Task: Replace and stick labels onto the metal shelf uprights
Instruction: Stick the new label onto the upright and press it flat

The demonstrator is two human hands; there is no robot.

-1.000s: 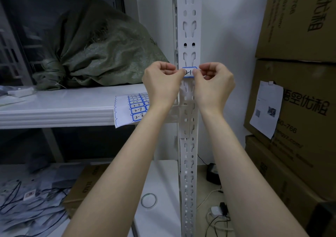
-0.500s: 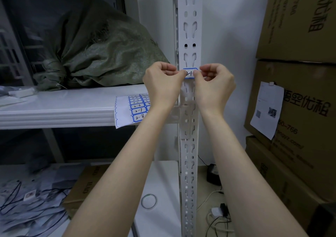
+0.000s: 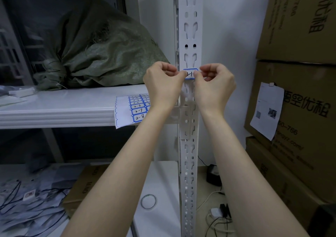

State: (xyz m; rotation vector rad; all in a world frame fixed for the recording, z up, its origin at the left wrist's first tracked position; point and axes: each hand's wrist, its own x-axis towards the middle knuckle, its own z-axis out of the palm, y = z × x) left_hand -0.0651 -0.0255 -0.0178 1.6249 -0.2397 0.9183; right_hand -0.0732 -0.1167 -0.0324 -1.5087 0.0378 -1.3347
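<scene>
A white slotted metal upright runs top to bottom through the middle of the view. A small blue-bordered label with handwritten digits lies across it at hand height. My left hand pinches the label's left end with curled fingers. My right hand pinches its right end the same way. A sheet of several more blue-bordered labels hangs over the front edge of the white shelf, just left of my left wrist.
A tied green woven sack fills the shelf behind the sheet. Stacked cardboard boxes rise on the right, one with a paper slip. Below lie a tape ring, cables and a charger, and a flat box.
The label has turned from tilted to level across the upright, and both hands shifted only slightly while holding its ends.
</scene>
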